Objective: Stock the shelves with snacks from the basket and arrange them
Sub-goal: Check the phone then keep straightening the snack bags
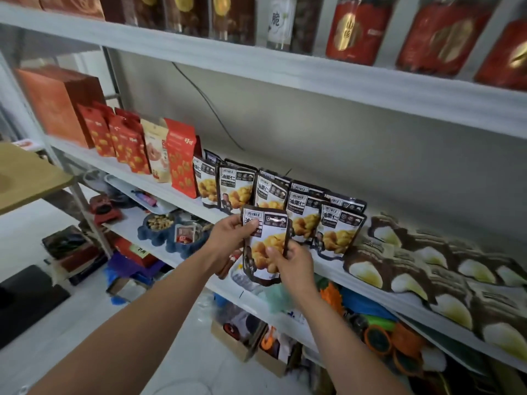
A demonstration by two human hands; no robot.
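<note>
Both hands hold one chestnut snack pouch (269, 235), white and black with yellow chestnuts printed on it, upright just in front of the middle shelf (370, 283). My left hand (232, 233) pinches its upper left edge. My right hand (291, 263) grips its lower right corner. Behind it, a row of several matching pouches (302, 212) stands on the shelf. The basket is not in view.
Red snack bags (125, 143) and an orange box (57, 104) stand at the shelf's left. Dark brown packs (427, 266) lie overlapped at its right. Jars and red packs (356, 27) fill the top shelf. Lower shelves hold bowls (159, 223), trays and clutter. A wooden tabletop (25, 175) juts in at left.
</note>
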